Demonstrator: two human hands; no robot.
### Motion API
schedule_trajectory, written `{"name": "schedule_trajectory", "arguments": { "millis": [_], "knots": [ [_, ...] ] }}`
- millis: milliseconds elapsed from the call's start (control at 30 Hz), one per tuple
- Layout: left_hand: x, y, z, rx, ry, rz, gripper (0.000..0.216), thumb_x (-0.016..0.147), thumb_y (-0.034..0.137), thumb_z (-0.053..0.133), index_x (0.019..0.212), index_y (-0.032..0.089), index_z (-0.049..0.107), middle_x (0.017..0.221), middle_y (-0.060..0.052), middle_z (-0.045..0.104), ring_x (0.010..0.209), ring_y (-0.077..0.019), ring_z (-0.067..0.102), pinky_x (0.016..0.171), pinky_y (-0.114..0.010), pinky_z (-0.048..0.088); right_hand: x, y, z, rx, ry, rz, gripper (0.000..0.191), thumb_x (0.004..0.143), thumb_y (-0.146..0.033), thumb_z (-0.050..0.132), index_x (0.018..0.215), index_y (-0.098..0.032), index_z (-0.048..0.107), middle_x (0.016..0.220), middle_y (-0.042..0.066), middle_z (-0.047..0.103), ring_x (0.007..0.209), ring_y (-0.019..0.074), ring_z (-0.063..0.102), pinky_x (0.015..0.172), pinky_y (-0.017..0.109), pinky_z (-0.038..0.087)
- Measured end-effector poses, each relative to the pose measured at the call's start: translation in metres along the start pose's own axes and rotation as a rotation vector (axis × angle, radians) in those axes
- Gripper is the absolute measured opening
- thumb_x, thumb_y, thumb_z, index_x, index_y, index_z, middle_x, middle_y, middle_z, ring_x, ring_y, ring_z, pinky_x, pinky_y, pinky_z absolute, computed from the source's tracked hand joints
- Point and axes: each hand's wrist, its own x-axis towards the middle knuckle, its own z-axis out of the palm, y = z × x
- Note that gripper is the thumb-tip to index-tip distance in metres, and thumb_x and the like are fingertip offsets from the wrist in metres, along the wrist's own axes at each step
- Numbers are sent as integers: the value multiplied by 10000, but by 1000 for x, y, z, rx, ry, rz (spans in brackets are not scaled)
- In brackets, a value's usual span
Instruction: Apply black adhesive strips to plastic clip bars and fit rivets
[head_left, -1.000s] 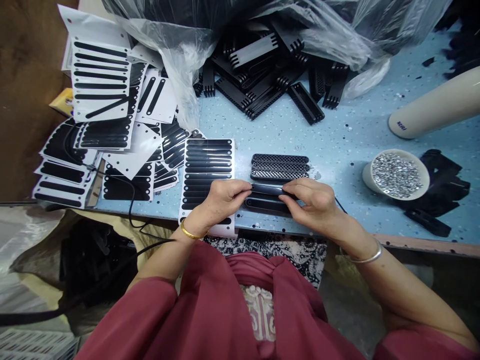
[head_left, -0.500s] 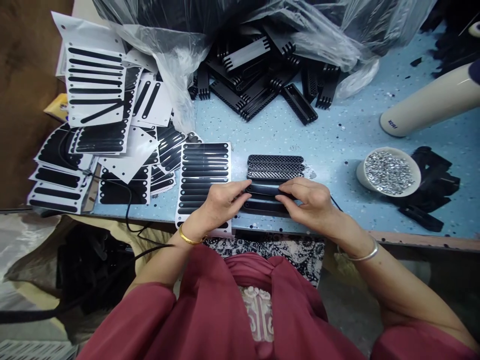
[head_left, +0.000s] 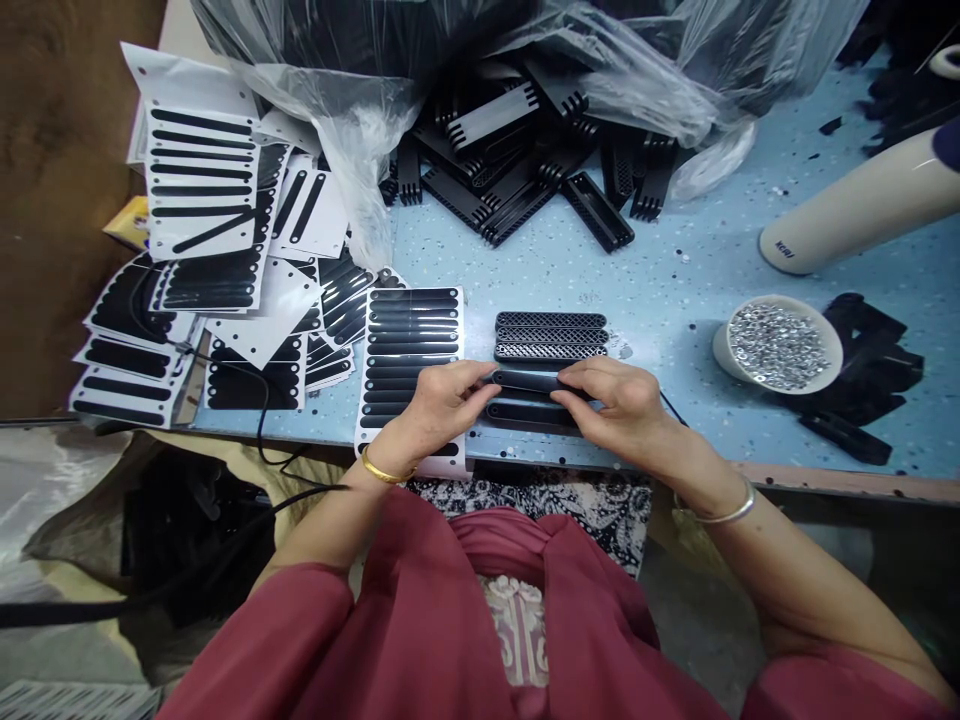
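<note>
Between the fingers and thumbs of both hands is a narrow black strip (head_left: 529, 382) with rounded ends. My left hand (head_left: 442, 405) pinches its left end, and my right hand (head_left: 619, 405) pinches the right end, partly covering it. Just below, nearer the table edge, lies a black bar (head_left: 529, 415), its right end hidden by my right hand. Several black bars with a crisscross pattern (head_left: 551, 336) lie side by side just beyond my fingers. Left of them is a white sheet bearing black strips (head_left: 412, 350), partly under my left hand and wrist.
More sheets of strips (head_left: 202, 190) pile up at the left, with a black cable (head_left: 262, 410) across them. Loose black bars (head_left: 517, 180) lie under plastic at the back. At right stand a bowl of small metal pieces (head_left: 780, 345), dark pieces (head_left: 877, 360) and a lying bottle (head_left: 862, 205).
Both hands keep their pinch on the strip and have hardly moved. The view has shifted slightly, so the sheets at the left appear a little farther right.
</note>
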Motion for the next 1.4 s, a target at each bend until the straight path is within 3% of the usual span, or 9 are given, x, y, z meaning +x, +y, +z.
{"name": "schedule_trajectory", "arguments": {
  "millis": [67, 167, 300, 733, 1400],
  "knots": [
    [-2, 0, -1, 32, 43, 32, 243, 889, 186, 663, 1128, 150, 685, 892, -59, 771, 718, -131, 722, 667, -242, 606, 0, 0, 0, -4, -9, 1, 106, 859, -165, 631, 859, -164, 737, 824, 88, 756, 754, 210, 712, 687, 343, 598],
    [-2, -2, -1, 127, 44, 203, 212, 917, 146, 608, 1116, 152, 682, 1047, -105, 761, 906, -178, 734, 806, -326, 616, 1, -1, -1, -10, -17, -1, 112, 868, -172, 631, 863, -160, 742, 828, 93, 758, 758, 213, 716, 689, 344, 602],
    [-1, -7, 1, 177, -21, 324, 193, 934, 132, 577, 1098, 135, 678, 1028, -123, 757, 871, -191, 729, 755, -340, 612, -1, 3, -2, 28, -34, 26, 105, 876, -208, 655, 887, -181, 756, 852, 83, 768, 782, 213, 724, 716, 349, 610],
    [-2, -11, 6, 148, -13, 318, 199, 942, 108, 549, 1096, 156, 665, 1010, -104, 753, 858, -170, 709, 754, -330, 601, -9, 18, 0, 308, -5, 139, 124, 836, -290, 749, 938, -232, 785, 898, 48, 789, 834, 214, 745, 761, 371, 636],
    [0, -11, 5, 140, -10, 343, 182, 932, 102, 576, 1085, 149, 664, 996, -106, 753, 855, -179, 709, 756, -337, 603, -13, 21, -4, 101, -59, -33, 194, 920, -279, 651, 1052, -181, 755, 960, 86, 777, 872, 196, 732, 782, 339, 629]
  ]
}}
